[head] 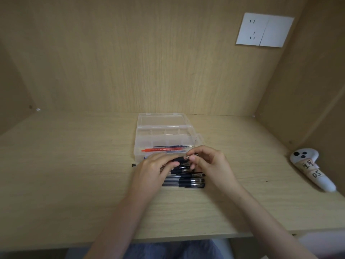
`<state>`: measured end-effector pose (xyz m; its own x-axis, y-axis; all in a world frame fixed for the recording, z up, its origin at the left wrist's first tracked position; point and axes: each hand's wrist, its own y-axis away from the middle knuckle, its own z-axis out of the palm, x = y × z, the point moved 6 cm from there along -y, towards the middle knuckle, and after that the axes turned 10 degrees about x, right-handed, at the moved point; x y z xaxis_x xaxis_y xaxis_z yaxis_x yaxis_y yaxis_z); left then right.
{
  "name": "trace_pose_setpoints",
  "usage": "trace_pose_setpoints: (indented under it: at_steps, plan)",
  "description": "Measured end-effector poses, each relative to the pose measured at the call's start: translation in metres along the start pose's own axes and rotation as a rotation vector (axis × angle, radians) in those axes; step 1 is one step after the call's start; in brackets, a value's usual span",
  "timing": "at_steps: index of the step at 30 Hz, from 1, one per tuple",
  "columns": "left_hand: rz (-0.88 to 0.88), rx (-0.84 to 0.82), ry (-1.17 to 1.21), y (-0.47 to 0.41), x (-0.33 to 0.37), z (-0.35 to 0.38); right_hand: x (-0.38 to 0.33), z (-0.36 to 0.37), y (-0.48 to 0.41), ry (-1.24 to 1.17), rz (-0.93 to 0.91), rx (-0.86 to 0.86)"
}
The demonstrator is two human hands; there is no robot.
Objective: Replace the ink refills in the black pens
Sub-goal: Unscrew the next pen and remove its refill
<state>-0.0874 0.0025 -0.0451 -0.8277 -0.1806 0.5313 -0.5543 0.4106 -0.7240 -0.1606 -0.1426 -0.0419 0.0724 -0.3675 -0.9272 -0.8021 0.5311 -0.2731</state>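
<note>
Both hands meet over a row of several black pens (188, 181) lying side by side on the wooden desk. My left hand (152, 170) grips one black pen (178, 160) by its barrel, just above the row. My right hand (209, 161) pinches that pen's metal tip end (189, 157) between thumb and forefinger. Behind the hands stands an open clear plastic box (164, 137) with ink refills (168, 148) inside, dark ones and a red one. A small black pen part (133, 165) lies on the desk left of the pens.
A white hand controller (309, 166) with taped labels lies at the desk's right side. A white wall socket (264, 29) sits on the back panel. Wooden side walls close in the desk left and right. The desk's front edge (186, 238) is near my lap.
</note>
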Motion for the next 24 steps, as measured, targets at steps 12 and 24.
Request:
trace_pose_setpoints:
  at_steps: [12, 24]
  plan:
    - [0.069, -0.159, -0.037, 0.015, 0.003, 0.001, -0.007, -0.004, -0.105, 0.312, -0.054, 0.312]
    - [0.162, -0.287, -0.188, 0.023, 0.002, 0.016, 0.005, 0.005, -0.085, 0.407, -0.102, 0.139]
